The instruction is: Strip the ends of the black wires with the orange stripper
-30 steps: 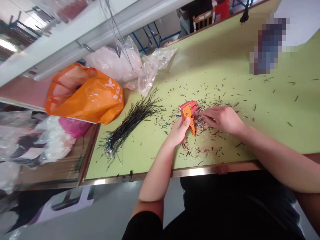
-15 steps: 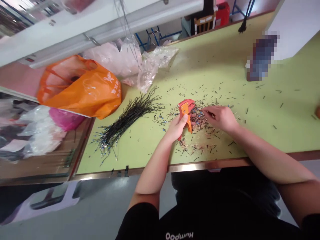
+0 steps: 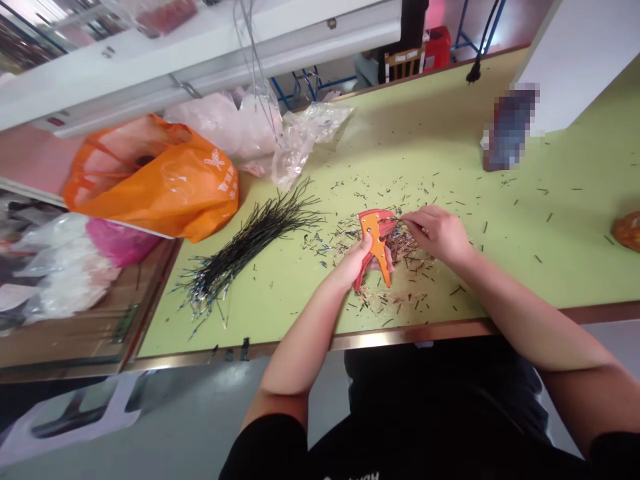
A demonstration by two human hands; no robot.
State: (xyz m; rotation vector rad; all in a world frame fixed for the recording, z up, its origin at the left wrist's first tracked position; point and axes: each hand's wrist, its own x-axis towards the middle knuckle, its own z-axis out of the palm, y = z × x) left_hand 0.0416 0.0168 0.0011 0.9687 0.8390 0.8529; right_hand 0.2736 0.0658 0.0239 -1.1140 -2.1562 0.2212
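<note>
1. The left hand (image 3: 366, 259) is wrapped around the wire stripper (image 3: 373, 230), thumb lying on its orange side and fingers behind the grip.
2. The right hand (image 3: 443, 232) is nearly closed, thumb and forefinger pinched together on a thin dark wire (image 3: 397, 219) at the tool's mouth; the other fingers are curled in.
3. The orange bag (image 3: 175, 193), at the left, carries a white emblem and a line of white characters, too small to read with certainty.
4. White letters on the black shirt (image 3: 440, 413) run upside down and are cut off by the lower edge, so the word cannot be made out.
5. Small white labels on the wooden chair (image 3: 405, 65) behind are unreadable.
6. The stripper is orange and red, with its head up, its mouth turned to the right and its two handles spread apart below. It is held over the green counter (image 3: 280, 313), near the front edge.
7. Under and around it lie clippings (image 3: 409, 252): short black bits, some blue ones and copper-coloured strands.
8. To its left, a bundle of black wires (image 3: 245, 247) lies slantwise, blue and silvery tips at the near end.
</note>
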